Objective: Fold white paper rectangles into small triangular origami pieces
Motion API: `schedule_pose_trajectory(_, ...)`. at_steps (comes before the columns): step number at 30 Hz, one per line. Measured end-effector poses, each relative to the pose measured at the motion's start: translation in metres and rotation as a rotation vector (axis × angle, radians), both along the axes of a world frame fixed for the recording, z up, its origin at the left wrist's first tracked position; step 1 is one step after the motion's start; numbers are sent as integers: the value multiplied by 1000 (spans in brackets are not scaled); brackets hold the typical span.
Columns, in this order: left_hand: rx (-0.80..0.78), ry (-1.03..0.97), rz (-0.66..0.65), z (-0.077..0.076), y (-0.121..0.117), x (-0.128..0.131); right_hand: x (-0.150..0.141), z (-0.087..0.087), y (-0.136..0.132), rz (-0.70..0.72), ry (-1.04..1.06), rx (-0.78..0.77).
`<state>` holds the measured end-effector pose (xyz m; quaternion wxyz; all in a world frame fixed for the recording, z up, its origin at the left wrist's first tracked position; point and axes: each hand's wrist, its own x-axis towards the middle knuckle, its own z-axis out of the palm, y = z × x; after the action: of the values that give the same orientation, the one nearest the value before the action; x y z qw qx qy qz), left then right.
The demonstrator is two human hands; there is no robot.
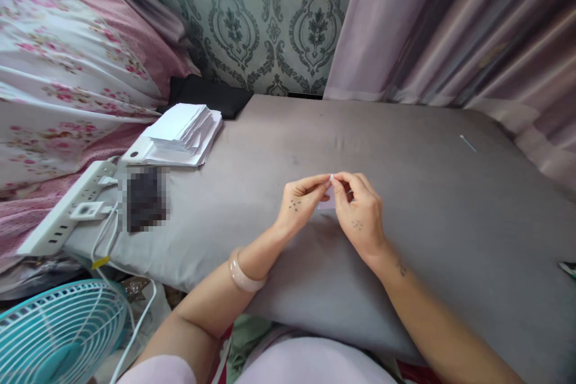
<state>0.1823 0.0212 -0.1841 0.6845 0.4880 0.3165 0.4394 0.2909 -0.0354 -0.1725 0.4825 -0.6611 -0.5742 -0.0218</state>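
Between my two hands is a small piece of white paper (327, 201), held above the grey-covered surface (279, 150). My left hand (302, 199) pinches it from the left, thumb and forefinger pressed together near its top. From the right, my right hand (360, 207) pinches the same top edge, its fingertips almost touching those of the left. The paper's lower part hangs below the fingertips, partly covered by the hands. Whether it is folded I cannot tell.
A stack of white paper (180, 126) lies at the back left, before a black folded item (216, 93). Nearer are a blurred dark object (146, 199), a white power strip (67, 216) with cables and a turquoise fan (63, 336). A thin white stick (468, 143) lies far right.
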Motion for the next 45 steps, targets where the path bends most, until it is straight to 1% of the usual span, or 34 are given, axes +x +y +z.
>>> schedule_pose_trajectory(7,-16,-12,7,0,-2,1,2,2,0,2,26,-47)
schedule_pose_trajectory(14,-26,-6,-8,0,-5,1,0,8,-2,-5,22,-87)
schedule_pose_trajectory(21,25,5,11,-2,-3,2,5,7,0,39,142,-98)
schedule_pose_trajectory(25,46,10,3,-2,-2,2,10,7,1,63,233,-145)
schedule_pose_trajectory(30,56,20,-1,-1,-1,1,10,10,0,70,283,-160)
schedule_pose_trajectory(34,7,-4,-2,1,1,-1,6,10,0,96,257,-114)
schedule_pose_trajectory(37,-14,-12,-2,2,2,-1,5,8,0,92,234,-108)
schedule_pose_trajectory(41,7,12,-1,2,2,-1,6,4,1,62,254,-143)
schedule_pose_trajectory(45,17,-2,-9,5,2,-1,7,2,1,30,230,-192)
